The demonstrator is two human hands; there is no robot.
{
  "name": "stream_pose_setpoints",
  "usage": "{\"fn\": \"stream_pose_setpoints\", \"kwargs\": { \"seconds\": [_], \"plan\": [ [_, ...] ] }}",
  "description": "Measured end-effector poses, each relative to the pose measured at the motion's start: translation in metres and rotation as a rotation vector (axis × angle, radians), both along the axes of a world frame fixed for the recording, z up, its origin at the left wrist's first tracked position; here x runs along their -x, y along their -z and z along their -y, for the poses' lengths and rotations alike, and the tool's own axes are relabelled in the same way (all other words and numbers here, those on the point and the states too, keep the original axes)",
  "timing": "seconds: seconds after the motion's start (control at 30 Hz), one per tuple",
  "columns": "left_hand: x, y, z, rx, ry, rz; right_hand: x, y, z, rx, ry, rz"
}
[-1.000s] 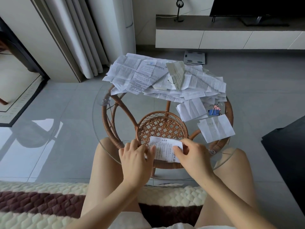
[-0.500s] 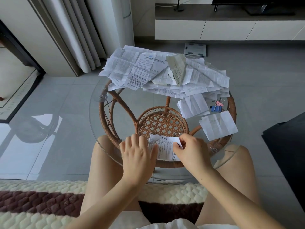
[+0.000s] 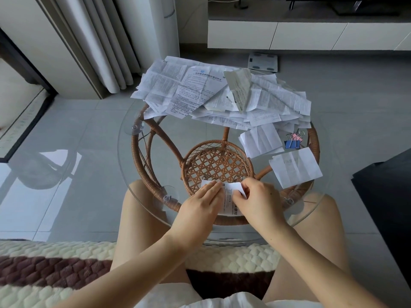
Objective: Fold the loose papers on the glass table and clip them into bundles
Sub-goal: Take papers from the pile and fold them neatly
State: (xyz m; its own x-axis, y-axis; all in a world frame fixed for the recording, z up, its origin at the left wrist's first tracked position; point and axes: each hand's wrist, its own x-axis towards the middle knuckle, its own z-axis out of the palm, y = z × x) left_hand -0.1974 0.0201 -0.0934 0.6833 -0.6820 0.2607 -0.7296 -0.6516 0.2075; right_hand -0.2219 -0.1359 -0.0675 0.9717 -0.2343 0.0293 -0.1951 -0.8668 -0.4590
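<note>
The right hand pinches the right edge of a printed paper, fingers curled. The left hand presses its left half with straight fingers. The paper lies between them at 6 o'clock on the glass table, with the loose pile at 12 and the binder clips at 3.

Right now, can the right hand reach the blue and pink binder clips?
Probably yes: the blue and pink binder clips lie uncovered, only flat folded white sheets between, though the right hand pinches a small printed paper it must release first.
</note>
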Motion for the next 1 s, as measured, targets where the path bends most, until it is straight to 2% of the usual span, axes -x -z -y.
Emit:
{"fn": "stream_pose_setpoints", "kwargs": {
  "seconds": [0.3,0.4,0.5,0.67,0.87,1.0],
  "plan": [
    [0.0,0.004,0.0,-0.002,-0.007,-0.06,0.001,0.002,-0.002,0.051,0.006,0.001],
    [-0.002,0.004,-0.003,0.024,0.006,-0.112,0.012,0.004,-0.01,0.183,0.007,0.131],
    [0.0,0.005,-0.006,0.031,0.012,-0.122,0.024,0.018,-0.022,0.301,-0.02,0.154],
    [0.001,0.005,-0.008,-0.003,0.011,-0.112,0.03,0.032,-0.024,0.248,-0.009,0.101],
    [-0.011,0.003,-0.024,-0.107,0.078,-0.067,0.035,0.037,-0.004,0.102,-0.085,0.212],
    [-0.018,0.0,-0.034,-0.198,0.115,-0.022,0.036,0.042,0.006,0.06,-0.135,0.194]
  ]
}}
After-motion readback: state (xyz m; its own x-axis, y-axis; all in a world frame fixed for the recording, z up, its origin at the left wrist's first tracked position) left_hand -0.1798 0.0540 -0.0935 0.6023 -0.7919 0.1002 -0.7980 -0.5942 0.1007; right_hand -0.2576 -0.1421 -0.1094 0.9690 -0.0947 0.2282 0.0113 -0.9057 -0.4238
